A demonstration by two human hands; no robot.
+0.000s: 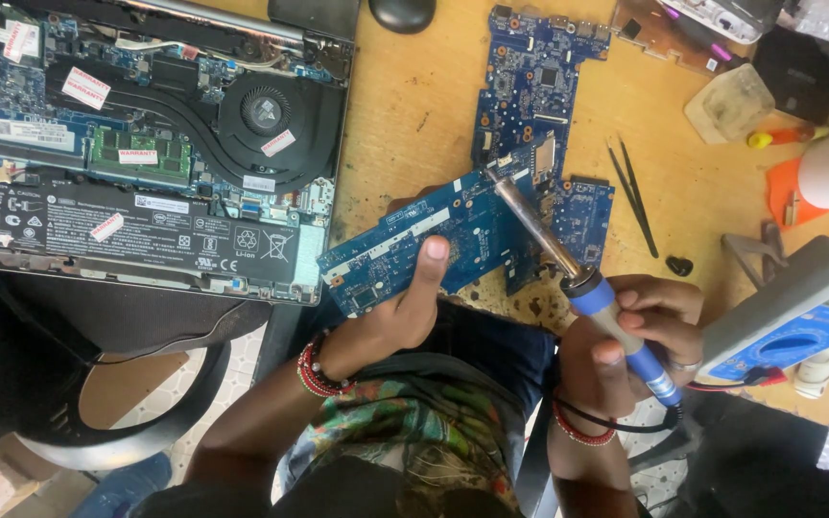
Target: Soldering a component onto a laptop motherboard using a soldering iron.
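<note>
- Head view looked straight down on a wooden desk [414,125] crowded with electronics.
- Left hand [397,312] grasped a blue board [414,240] at the desk's near edge, thumb pressed flat on its top face, the other fingers hidden beneath; the board sat tilted, its far end raised toward the desk's middle.
- Right hand [640,336] was clenched around the blue handle of a soldering iron [578,278], whose metal tip touched the far corner of the board.
- Second blue board [534,86] lay flat just behind, reaching toward the desk's far edge, with a small blue piece [582,216] beside it.
- Opened laptop [146,144] filled the desk's left side, its fan [263,110] and black battery [127,230] exposed.
- White rectangular stickers with red print lay at angles across the laptop's insides: one at its far left corner, others on the heat pipe, the fan and the battery; the battery also carried a white barcode strip and white symbols.
- Black tweezers [635,197] lay right of the boards, a small black cap [679,266] near them.
- Blue meter [798,341] rested at the desk's near right corner, a red lead running from it.
- Black mouse [402,13] sat at the far edge.
- Red bead bracelets circled both wrists.
</note>
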